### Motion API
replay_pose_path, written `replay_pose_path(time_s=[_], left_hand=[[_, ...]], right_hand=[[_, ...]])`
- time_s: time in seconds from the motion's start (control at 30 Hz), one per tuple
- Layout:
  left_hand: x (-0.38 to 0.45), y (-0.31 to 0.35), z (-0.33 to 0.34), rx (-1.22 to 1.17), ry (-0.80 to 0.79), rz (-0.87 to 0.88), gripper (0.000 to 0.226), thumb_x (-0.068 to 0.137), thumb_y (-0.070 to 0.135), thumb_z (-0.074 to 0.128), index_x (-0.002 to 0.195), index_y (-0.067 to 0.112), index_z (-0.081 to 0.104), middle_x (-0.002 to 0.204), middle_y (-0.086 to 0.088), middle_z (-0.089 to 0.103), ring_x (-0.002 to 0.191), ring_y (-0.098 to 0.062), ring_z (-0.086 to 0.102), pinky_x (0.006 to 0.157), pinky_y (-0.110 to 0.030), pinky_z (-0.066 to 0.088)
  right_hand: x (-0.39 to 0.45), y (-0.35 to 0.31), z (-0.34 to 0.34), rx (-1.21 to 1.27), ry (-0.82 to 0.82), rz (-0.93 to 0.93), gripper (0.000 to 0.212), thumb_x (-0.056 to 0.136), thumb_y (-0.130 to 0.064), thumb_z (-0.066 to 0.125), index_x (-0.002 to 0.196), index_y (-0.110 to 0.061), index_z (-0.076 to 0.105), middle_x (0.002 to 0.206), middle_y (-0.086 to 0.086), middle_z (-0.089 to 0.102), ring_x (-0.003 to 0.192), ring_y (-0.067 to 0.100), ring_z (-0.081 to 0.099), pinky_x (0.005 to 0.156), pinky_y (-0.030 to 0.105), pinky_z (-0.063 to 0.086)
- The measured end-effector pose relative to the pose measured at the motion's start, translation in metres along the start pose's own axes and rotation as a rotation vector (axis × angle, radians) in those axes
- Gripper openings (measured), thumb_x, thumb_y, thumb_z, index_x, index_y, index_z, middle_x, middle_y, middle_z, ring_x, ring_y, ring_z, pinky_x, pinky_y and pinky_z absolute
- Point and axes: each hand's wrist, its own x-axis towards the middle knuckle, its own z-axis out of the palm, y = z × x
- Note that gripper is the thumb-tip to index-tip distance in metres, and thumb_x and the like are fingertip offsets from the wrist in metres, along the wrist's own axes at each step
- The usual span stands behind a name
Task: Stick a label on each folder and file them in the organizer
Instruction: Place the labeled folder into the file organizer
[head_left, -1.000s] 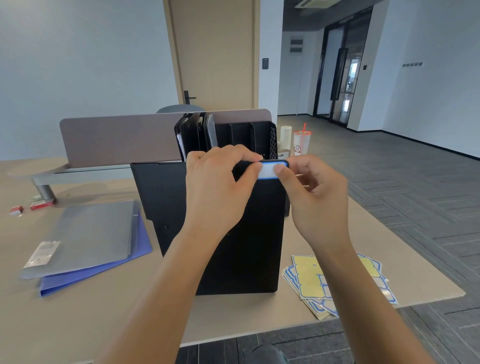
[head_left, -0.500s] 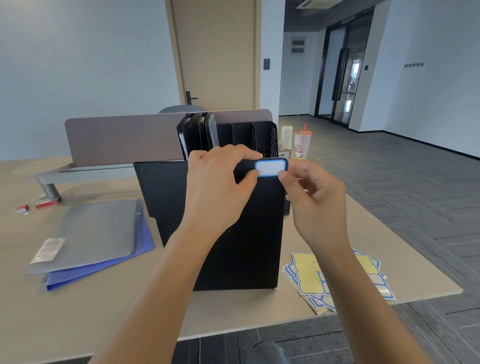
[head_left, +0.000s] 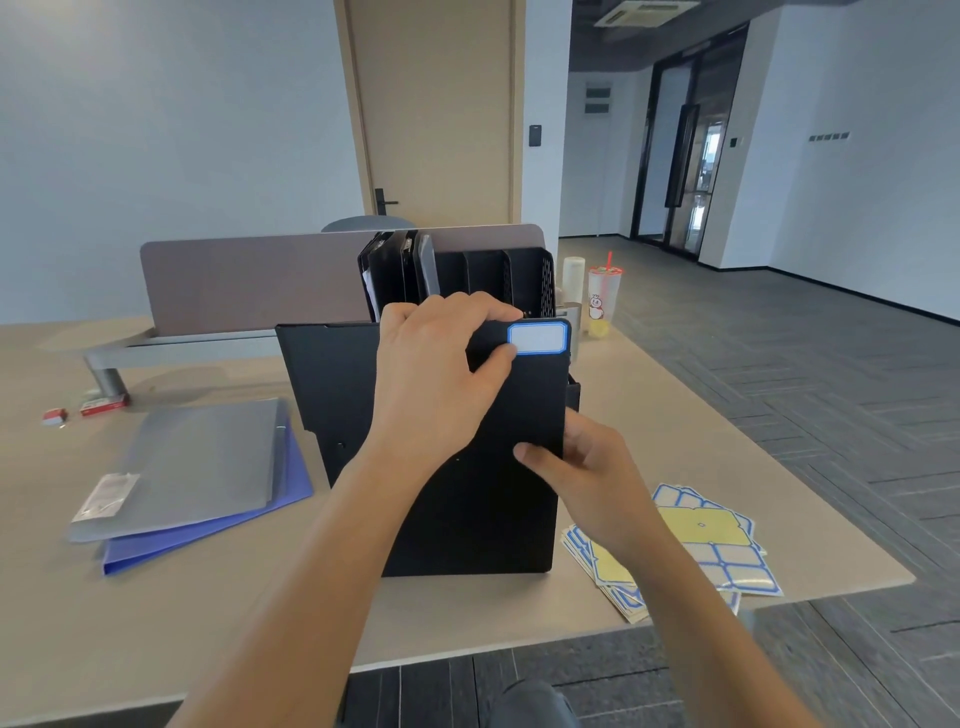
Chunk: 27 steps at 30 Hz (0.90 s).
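Observation:
A black folder (head_left: 483, 509) stands upright on the desk in front of me. A white label with a blue border (head_left: 537, 338) is stuck at its top right corner. My left hand (head_left: 436, 374) grips the folder's top edge, thumb on the front just left of the label. My right hand (head_left: 587, 478) holds the folder's right edge lower down, thumb on the front. Behind stands the black mesh organizer (head_left: 524, 275) with several dark folders in its left slots. Sheets of blue-bordered labels (head_left: 701, 545) lie to the right.
A grey folder (head_left: 192, 467) lies on a blue folder (head_left: 218, 525) at the left, with a small plastic packet on top. A grey divider panel (head_left: 249, 280) runs behind. Two drink cups (head_left: 602, 301) stand right of the organizer. The desk's front edge is close.
My right hand has let go of the label and dropped down to the folder's right edge. The label now sits alone on the corner. My left hand keeps its grip.

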Motion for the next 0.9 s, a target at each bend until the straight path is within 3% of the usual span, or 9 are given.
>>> replay_pose_path(time_s=[0.17, 0.23, 0.3, 0.4, 0.53, 0.63, 0.73, 0.83, 0.9], left_hand=[[0.003, -0.006, 0.005, 0.027, -0.003, 0.049, 0.042, 0.088, 0.021, 0.077, 0.128, 0.028, 0.066, 0.116, 0.007, 0.071, 0.093, 0.013, 0.024, 0.100, -0.034, 0.032], [0.006, -0.010, 0.009, 0.073, -0.057, 0.056, 0.055, 0.090, 0.029, 0.074, 0.141, 0.031, 0.055, 0.132, 0.011, 0.063, 0.118, 0.006, 0.037, 0.118, -0.033, 0.020], [0.008, -0.014, 0.015, 0.092, -0.080, 0.032, 0.064, 0.092, 0.035, 0.070, 0.150, 0.033, 0.043, 0.151, 0.011, 0.048, 0.145, -0.005, 0.032, 0.125, -0.034, 0.006], [0.005, -0.022, 0.029, 0.040, -0.081, -0.104, 0.068, 0.095, 0.040, 0.067, 0.154, 0.036, 0.034, 0.163, 0.012, 0.030, 0.151, -0.011, 0.024, 0.122, -0.035, 0.013], [0.004, -0.041, 0.044, -0.065, -0.101, -0.311, 0.065, 0.095, 0.042, 0.067, 0.152, 0.031, 0.036, 0.156, 0.009, 0.038, 0.143, -0.014, 0.037, 0.112, -0.037, 0.037], [0.006, -0.057, 0.052, -0.115, -0.119, -0.414, 0.063, 0.096, 0.038, 0.067, 0.151, 0.025, 0.040, 0.152, 0.004, 0.042, 0.138, -0.016, 0.043, 0.102, -0.030, 0.038], [0.007, -0.074, 0.059, -0.108, -0.114, -0.485, 0.063, 0.095, 0.037, 0.068, 0.150, 0.022, 0.041, 0.151, 0.002, 0.044, 0.136, -0.019, 0.045, 0.106, -0.037, 0.043], [0.007, -0.097, 0.070, -0.087, -0.103, -0.518, 0.066, 0.094, 0.040, 0.070, 0.150, 0.023, 0.041, 0.151, 0.001, 0.043, 0.137, -0.021, 0.043, 0.107, -0.041, 0.045], [0.007, -0.114, 0.080, -0.055, -0.100, -0.537, 0.068, 0.092, 0.044, 0.071, 0.149, 0.024, 0.040, 0.151, 0.000, 0.041, 0.138, -0.022, 0.041, 0.106, -0.042, 0.045]], right_hand=[[-0.005, 0.005, 0.008, 0.081, 0.062, 0.036, 0.025, 0.105, -0.015, 0.063, 0.127, -0.025, 0.071, 0.117, -0.009, 0.078, 0.114, 0.015, 0.072, 0.102, 0.043, 0.058], [-0.005, 0.005, 0.006, 0.062, 0.148, 0.040, 0.022, 0.105, -0.016, 0.063, 0.122, -0.026, 0.072, 0.112, -0.012, 0.078, 0.108, 0.010, 0.072, 0.097, 0.037, 0.059], [-0.004, 0.004, 0.000, 0.016, 0.264, 0.005, 0.019, 0.104, -0.015, 0.063, 0.116, -0.027, 0.072, 0.106, -0.016, 0.077, 0.102, 0.005, 0.071, 0.089, 0.029, 0.056], [0.004, -0.001, -0.009, -0.078, 0.437, -0.032, 0.016, 0.105, -0.018, 0.060, 0.112, -0.028, 0.070, 0.099, -0.019, 0.074, 0.095, 0.000, 0.067, 0.078, 0.015, 0.050], [0.021, -0.012, -0.010, -0.086, 0.595, -0.088, 0.014, 0.106, -0.015, 0.057, 0.112, -0.025, 0.066, 0.098, -0.016, 0.072, 0.094, 0.000, 0.065, 0.074, 0.006, 0.044], [0.041, -0.018, -0.001, -0.113, 0.685, -0.103, 0.012, 0.107, -0.014, 0.056, 0.110, -0.024, 0.061, 0.094, -0.022, 0.068, 0.088, -0.011, 0.061, 0.072, 0.002, 0.041], [0.065, -0.018, 0.009, -0.176, 0.759, -0.109, 0.008, 0.108, -0.016, 0.055, 0.112, -0.014, 0.061, 0.083, -0.016, 0.064, 0.079, -0.003, 0.059, 0.068, 0.008, 0.042], [0.090, -0.016, 0.019, -0.213, 0.792, -0.124, 0.015, 0.109, -0.017, 0.052, 0.117, -0.007, 0.058, 0.081, 0.010, 0.063, 0.076, 0.019, 0.054, 0.067, 0.031, 0.043], [0.108, -0.015, 0.027, -0.225, 0.787, -0.106, 0.019, 0.110, -0.017, 0.049, 0.121, -0.004, 0.057, 0.079, 0.009, 0.061, 0.076, 0.017, 0.053, 0.064, 0.033, 0.041]])
